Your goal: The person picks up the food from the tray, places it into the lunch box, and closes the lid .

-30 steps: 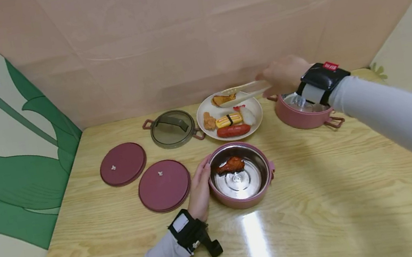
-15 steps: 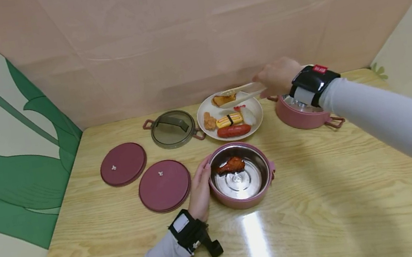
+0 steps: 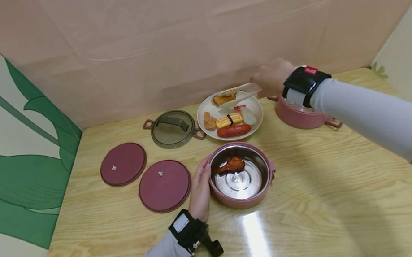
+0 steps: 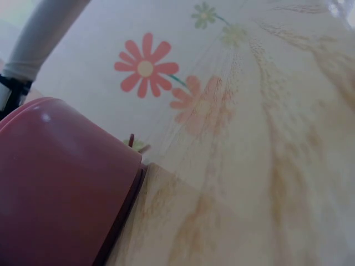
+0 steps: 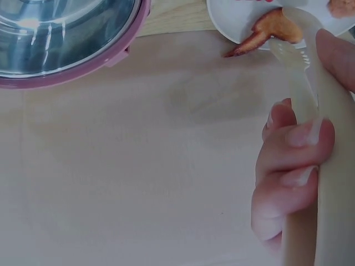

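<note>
My left hand (image 3: 199,191) rests against the left outer wall of a round pink pot (image 3: 244,203) with a steel inside, fingers lying along it. A toy chicken drumstick (image 3: 231,165) lies in that pot. My right hand (image 3: 273,78) grips a pair of cream tongs (image 3: 243,95) over the back of a white plate (image 3: 260,126). The tongs' tips are spread on either side of a browned toy chicken wing (image 5: 275,27), close to it in the right wrist view. The pot's outer side (image 4: 66,183) fills the left of the left wrist view; the left hand is hidden there.
The plate also bears a red sausage (image 3: 233,130), a yellow roll with a dark band (image 3: 229,119) and other food. A second pink pot (image 3: 297,117) stands under the right forearm. Left lie two maroon lids (image 3: 123,164) and a glass lid (image 3: 168,135). A wall (image 3: 174,38) backs the table.
My right hand and the tongs have shifted slightly left over the plate. The left hand, the pot and the chicken wing look unmoved.
</note>
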A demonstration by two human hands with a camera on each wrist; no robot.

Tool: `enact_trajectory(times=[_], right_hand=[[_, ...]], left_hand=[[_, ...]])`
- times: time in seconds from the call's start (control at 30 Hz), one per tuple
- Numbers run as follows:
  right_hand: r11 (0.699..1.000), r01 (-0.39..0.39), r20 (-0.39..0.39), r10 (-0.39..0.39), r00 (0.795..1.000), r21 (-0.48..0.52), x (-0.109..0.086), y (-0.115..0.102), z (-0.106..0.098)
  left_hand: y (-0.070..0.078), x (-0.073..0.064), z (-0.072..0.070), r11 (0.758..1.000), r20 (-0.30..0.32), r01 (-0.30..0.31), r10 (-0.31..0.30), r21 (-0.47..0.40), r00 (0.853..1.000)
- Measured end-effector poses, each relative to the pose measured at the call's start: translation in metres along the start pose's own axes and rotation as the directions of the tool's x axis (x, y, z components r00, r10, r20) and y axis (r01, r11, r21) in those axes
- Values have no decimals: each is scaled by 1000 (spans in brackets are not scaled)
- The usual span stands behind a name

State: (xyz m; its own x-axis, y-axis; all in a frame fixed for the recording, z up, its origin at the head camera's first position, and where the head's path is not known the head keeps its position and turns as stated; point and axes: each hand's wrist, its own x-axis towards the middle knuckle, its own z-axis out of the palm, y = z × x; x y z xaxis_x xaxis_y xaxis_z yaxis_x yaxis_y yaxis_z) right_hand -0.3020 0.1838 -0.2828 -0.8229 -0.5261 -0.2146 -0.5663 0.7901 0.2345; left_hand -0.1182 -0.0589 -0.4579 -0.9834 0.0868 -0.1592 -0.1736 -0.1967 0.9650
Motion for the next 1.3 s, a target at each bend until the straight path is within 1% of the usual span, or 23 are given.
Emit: enact_trajectory(times=[0.23,0.37,0.53,0.77,0.93,1.13,1.3], right_hand=[[1000,19,-43,-19,999,8,13,6,7],[1000,12,-25,-12,1000,-11,15,3,2],[999,8,0,-8,1000,-37,12,-2,-2],[1000,9,-39,-10,999,-22,4,-5,-3],[1000,1,-43,-2,999,-9,0,-8,-5],[1000,-18,-31,18,999,14,-3,-4,-3],[999,-22,-16,22,1000,42,-7,0,-5]], left_hand=[[0,-1,-3,1000,6,-12,12,2,1000],[1,-1,-4,1000,-3,-3,3,5,1000],[0,0,-3,1000,-1,-9,9,-2,1000],[0,-1,-2,1000,9,-12,12,-4,1000],[1,-1,-1,1000,2,-1,1,-2,1000],[1,-2,0,1000,-1,2,-2,4,1000],[2,-2,0,1000,3,-9,9,3,1000]])
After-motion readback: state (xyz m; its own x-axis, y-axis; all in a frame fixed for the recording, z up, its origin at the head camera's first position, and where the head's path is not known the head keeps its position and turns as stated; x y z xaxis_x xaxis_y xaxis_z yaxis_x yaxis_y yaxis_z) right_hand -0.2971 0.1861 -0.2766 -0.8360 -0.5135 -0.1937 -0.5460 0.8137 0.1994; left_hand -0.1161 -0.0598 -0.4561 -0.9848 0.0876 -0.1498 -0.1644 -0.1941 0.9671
